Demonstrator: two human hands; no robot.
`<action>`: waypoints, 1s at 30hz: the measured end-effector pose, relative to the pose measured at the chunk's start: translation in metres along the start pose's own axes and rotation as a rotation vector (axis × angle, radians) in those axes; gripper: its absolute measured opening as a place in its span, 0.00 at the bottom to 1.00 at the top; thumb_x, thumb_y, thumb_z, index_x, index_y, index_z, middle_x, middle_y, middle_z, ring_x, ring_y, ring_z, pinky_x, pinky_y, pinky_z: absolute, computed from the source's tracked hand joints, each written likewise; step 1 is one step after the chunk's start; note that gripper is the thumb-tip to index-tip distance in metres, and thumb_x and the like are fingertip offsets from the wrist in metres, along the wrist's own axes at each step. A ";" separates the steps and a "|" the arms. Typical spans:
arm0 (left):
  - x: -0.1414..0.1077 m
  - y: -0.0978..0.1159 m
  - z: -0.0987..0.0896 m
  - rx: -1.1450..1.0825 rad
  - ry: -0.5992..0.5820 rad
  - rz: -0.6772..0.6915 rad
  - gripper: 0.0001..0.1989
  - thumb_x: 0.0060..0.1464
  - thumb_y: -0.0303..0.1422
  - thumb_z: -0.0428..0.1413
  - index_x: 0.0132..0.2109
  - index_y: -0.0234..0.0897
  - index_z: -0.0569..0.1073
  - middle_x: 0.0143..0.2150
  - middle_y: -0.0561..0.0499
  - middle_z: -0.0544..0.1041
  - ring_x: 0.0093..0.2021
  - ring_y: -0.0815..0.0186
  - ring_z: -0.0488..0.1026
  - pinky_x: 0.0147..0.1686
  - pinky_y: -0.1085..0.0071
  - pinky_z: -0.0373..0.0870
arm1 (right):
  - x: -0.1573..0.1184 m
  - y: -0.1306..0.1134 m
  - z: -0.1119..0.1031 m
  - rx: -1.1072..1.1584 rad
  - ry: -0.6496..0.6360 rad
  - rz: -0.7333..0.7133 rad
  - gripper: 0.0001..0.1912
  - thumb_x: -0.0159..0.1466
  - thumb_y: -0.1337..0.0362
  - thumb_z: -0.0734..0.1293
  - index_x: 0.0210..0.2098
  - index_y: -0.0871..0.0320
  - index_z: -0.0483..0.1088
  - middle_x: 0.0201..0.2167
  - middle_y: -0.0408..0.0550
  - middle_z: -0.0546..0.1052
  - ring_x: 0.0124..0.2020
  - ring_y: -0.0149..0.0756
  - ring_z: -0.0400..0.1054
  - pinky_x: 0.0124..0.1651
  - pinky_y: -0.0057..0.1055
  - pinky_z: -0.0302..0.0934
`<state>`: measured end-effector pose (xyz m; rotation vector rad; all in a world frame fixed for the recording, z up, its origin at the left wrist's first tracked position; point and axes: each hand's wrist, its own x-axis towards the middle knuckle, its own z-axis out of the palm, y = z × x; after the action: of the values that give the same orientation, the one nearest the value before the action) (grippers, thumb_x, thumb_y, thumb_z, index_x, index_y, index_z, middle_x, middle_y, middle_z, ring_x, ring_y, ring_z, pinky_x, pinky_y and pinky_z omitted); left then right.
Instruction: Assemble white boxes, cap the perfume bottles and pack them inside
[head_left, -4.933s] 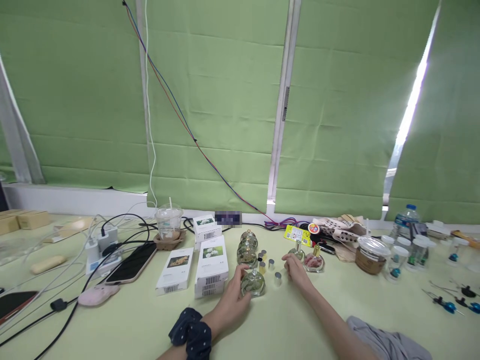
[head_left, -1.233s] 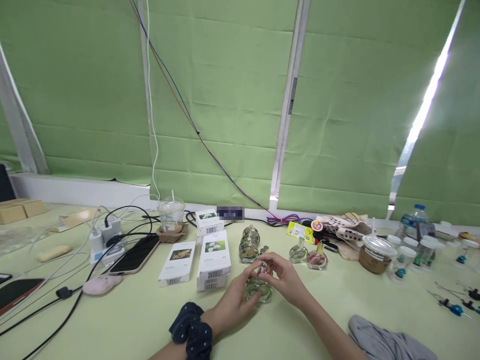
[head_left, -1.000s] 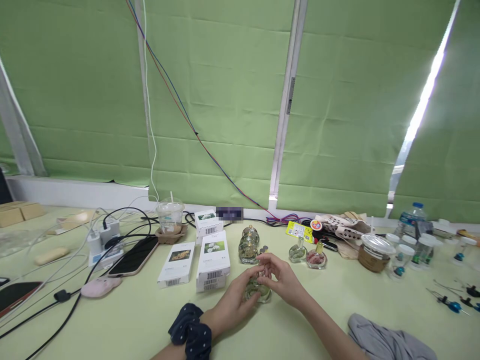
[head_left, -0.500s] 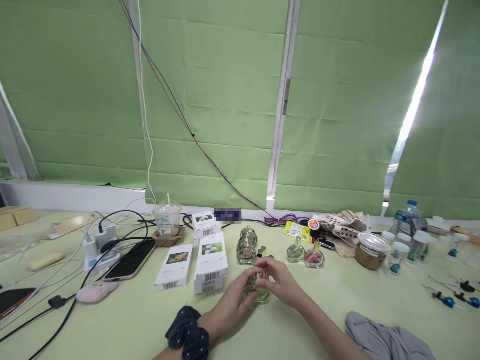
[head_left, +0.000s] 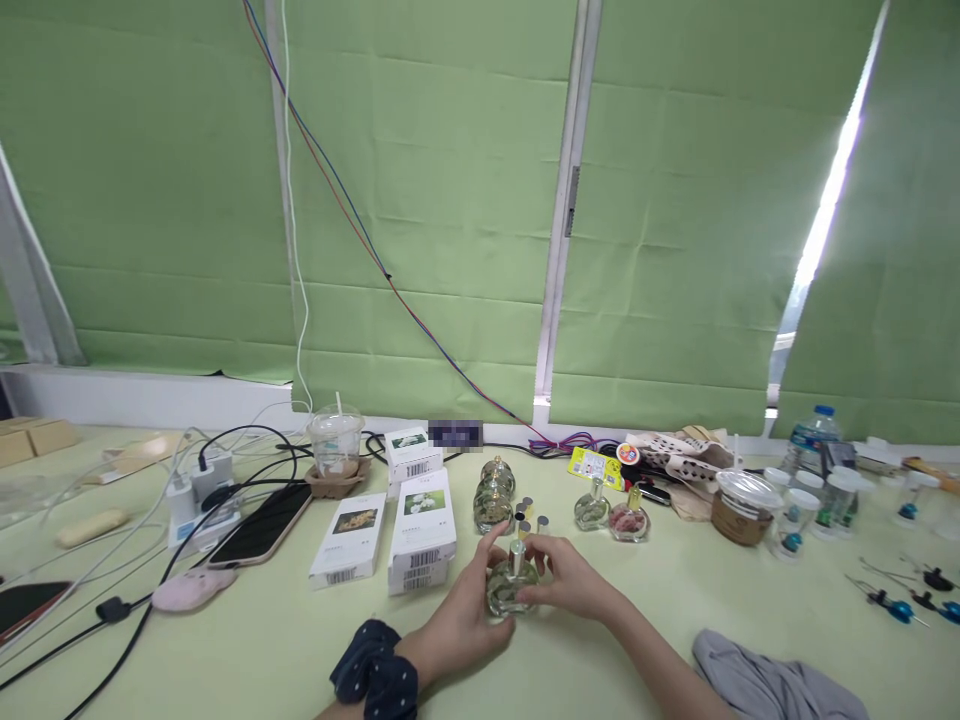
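Note:
A small clear glass bottle [head_left: 511,585] with a metallic neck stands upright on the table between my hands. My left hand [head_left: 469,610] curves round its left side, thumb in front and fingers behind. My right hand [head_left: 570,578] touches its right side with bent fingers. Just behind are several small dark-topped caps [head_left: 523,510] and two round glass bottles [head_left: 493,505] with gold parts. Farther right stand a clear bottle [head_left: 592,509] and a pink-filled bottle [head_left: 628,520].
White boxes [head_left: 422,530] stand left of the hands, beside a phone [head_left: 262,522], cables and a plastic cup [head_left: 335,440]. At right are a lidded brown tub [head_left: 742,505], small white-capped jars [head_left: 793,518] and a grey cloth [head_left: 772,675].
My fingers have moved apart from above the bottle to its sides, so its metallic neck now shows. The view has shifted slightly.

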<state>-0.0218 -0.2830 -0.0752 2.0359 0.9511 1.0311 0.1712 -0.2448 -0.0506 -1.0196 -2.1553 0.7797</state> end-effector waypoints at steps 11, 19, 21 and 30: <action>-0.001 -0.007 0.000 0.088 0.011 -0.013 0.48 0.45 0.19 0.54 0.67 0.49 0.40 0.47 0.49 0.66 0.46 0.63 0.68 0.50 0.62 0.65 | -0.001 -0.002 -0.015 -0.189 -0.041 0.035 0.12 0.47 0.68 0.75 0.29 0.57 0.69 0.25 0.36 0.68 0.28 0.30 0.62 0.30 0.23 0.52; -0.001 -0.011 -0.001 0.116 0.005 -0.056 0.46 0.45 0.19 0.53 0.66 0.50 0.43 0.48 0.50 0.65 0.49 0.63 0.65 0.55 0.60 0.61 | -0.007 0.018 -0.061 -0.492 0.056 0.240 0.11 0.47 0.69 0.75 0.29 0.57 0.72 0.27 0.44 0.76 0.30 0.39 0.68 0.32 0.28 0.51; -0.001 -0.011 -0.001 0.118 0.002 -0.052 0.45 0.45 0.19 0.53 0.66 0.50 0.43 0.48 0.51 0.65 0.48 0.63 0.65 0.55 0.61 0.61 | -0.009 0.026 -0.072 -0.562 0.092 0.295 0.11 0.47 0.70 0.75 0.30 0.57 0.72 0.31 0.46 0.77 0.34 0.41 0.70 0.35 0.29 0.52; 0.000 -0.013 -0.001 0.124 -0.001 -0.030 0.44 0.45 0.19 0.52 0.66 0.49 0.44 0.47 0.51 0.66 0.47 0.64 0.66 0.54 0.62 0.62 | -0.011 0.048 -0.090 -0.737 0.191 0.488 0.08 0.51 0.69 0.73 0.31 0.59 0.72 0.37 0.51 0.77 0.39 0.44 0.72 0.31 0.29 0.51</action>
<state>-0.0264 -0.2765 -0.0855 2.1161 1.0655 0.9773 0.2646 -0.2062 -0.0314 -1.9504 -2.0696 0.0360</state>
